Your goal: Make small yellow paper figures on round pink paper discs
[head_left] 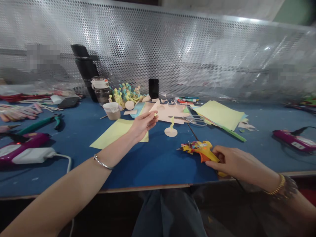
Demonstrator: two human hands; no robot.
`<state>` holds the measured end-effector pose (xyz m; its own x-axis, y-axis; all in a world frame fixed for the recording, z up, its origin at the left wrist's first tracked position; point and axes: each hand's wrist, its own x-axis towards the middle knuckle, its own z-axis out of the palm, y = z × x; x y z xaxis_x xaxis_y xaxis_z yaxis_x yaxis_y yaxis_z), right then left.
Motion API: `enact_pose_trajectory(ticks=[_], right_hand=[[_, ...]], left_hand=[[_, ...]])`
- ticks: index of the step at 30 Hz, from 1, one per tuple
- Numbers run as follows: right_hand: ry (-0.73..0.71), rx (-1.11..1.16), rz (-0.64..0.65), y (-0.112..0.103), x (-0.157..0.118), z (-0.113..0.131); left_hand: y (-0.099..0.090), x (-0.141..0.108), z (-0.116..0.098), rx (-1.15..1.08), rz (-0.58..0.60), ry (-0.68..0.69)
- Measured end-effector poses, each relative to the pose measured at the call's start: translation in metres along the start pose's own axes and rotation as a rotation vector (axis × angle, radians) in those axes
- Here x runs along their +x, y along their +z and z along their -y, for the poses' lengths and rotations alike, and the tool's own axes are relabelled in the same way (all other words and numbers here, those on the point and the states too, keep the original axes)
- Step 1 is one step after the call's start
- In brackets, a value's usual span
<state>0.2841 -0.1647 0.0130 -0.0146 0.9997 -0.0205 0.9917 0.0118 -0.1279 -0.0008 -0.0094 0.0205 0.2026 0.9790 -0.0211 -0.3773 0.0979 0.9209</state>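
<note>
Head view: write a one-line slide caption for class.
Left hand pinches a small yellow scrap; right hand touches a yellow-orange glue gun on a blue worktable.

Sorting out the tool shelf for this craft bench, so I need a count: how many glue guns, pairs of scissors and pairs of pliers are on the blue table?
Hot glue gun: 1
Scissors: 1
Green-handled pliers: 1
Total: 3
</note>
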Motion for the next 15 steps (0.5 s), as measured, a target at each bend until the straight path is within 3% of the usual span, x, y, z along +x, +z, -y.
enact_pose_trajectory(ticks=[4, 8, 10, 13, 15], right_hand=[[0.061, 0.357, -0.002, 0.005, -0.013, -0.014], [0.184, 0.759, 0.142, 0.000, -0.040, -0.024], [0.166, 0.881, 0.016, -0.005, -0.053, -0.032], [0.244, 1.093, -0.429, -0.011, -0.061, -0.047], [0.304, 1.210, -0.633, -0.017, -0.061, -0.053]], left_hand=[[0.000, 0.000, 0.000, 0.006, 0.005, 0.006], [0.001, -0.001, 0.000, 0.019, 0.004, 0.006], [0.002, -0.002, 0.000, 0.023, -0.001, 0.002], [0.002, -0.002, 0.000, 0.026, -0.003, 0.000], [0.002, -0.002, 0.000, 0.026, -0.005, 0.002]])
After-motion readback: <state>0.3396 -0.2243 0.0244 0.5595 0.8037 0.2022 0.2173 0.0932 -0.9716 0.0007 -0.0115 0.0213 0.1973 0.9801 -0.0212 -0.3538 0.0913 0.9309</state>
